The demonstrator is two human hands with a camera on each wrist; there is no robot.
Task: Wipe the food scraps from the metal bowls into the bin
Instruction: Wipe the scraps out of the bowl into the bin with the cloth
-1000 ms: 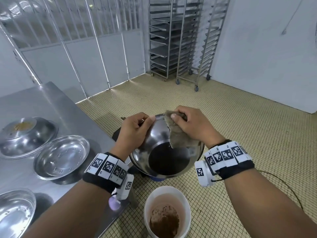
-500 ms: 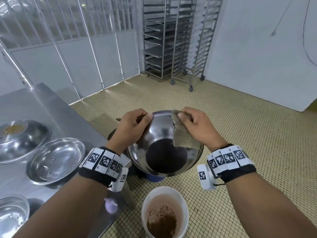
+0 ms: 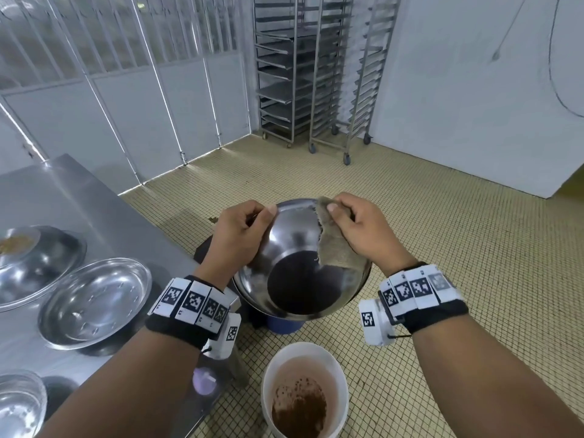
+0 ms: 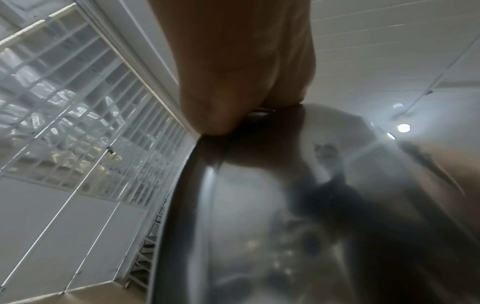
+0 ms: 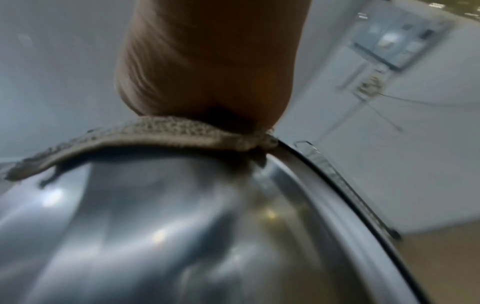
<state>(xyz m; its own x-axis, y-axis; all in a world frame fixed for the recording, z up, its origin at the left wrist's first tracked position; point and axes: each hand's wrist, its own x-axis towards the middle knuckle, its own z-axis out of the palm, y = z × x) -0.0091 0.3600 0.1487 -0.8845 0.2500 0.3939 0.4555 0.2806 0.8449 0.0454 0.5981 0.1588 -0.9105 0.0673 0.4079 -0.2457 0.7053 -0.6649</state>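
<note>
The left hand (image 3: 240,238) grips the tilted metal bowl (image 3: 294,248) by its rim above the white bin (image 3: 335,368), while the right hand (image 3: 363,232), pinching the cloth (image 3: 331,245), has slid up to the rim, so this bowl looks nearly wiped.

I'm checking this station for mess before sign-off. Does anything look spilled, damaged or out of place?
Two small things. A dark scrap lies on the tiled floor beyond the left hand, outside the white bin. The cloth in the right hand has a frayed, torn edge. Nothing else stands out.
</note>
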